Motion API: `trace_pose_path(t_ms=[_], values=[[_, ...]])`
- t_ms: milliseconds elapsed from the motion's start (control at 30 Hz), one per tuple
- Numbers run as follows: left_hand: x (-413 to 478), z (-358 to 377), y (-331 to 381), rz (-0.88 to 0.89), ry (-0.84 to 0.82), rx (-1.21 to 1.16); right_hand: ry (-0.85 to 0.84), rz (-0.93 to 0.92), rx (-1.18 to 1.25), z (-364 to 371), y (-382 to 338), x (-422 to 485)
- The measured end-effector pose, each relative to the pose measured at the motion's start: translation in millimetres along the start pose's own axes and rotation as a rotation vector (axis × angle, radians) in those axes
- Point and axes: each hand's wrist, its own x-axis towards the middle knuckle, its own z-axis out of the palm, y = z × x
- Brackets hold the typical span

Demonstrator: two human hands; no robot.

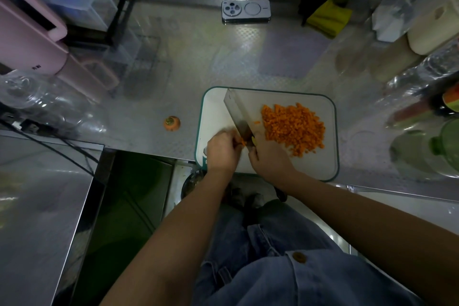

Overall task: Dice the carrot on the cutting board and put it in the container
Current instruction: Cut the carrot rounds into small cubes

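Dim, greenish room light, brightest toward the far wall. The embossed steel worktop (188,77) returns soft, patchy glare rather than sharp highlights. The white cutting board (310,166) and the diced carrot (293,126) form the best-exposed, sharpest area. Motion blur smears the left hand (222,150) and the carrot piece (243,143) at its fingers. The right hand (269,156) on the cleaver (236,109) is crisper, and the blade shows a dull sheen. Wide-angle distortion bows the worktop's edges and stretches both forearms. Clear plastic wrapping (419,74) at the right edge glints and looks soft. The gap beneath the worktop falls into deep shadow.
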Motion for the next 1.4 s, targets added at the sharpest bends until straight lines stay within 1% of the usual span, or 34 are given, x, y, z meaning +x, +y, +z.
trace_pose_path(t_ms=[133,367,567,900,1100,1267,1333,1400], values=[[1,0,0,0.006,-0.011,0.006,0.018,-0.006,0.000,4,-1,4],[-1,-1,2,0.007,-0.015,0.020,0.078,0.067,0.053,-4,5,12],[-3,-1,1,-0.037,0.001,0.034,0.055,-0.049,0.013,-9,7,1],[-4,2,1,-0.062,-0.013,0.002,0.062,-0.073,0.045,6,5,1],[-3,2,1,-0.056,-0.023,0.010,0.055,-0.028,0.038,5,6,8],[-1,0,-1,-0.039,-0.031,-0.006,0.138,0.064,0.048,-7,21,14],[-2,-3,-3,-0.043,0.002,-0.032,0.152,0.053,0.078,-8,23,13],[-3,-7,-6,-0.078,0.033,-0.057,0.131,0.013,0.092,-9,17,11]])
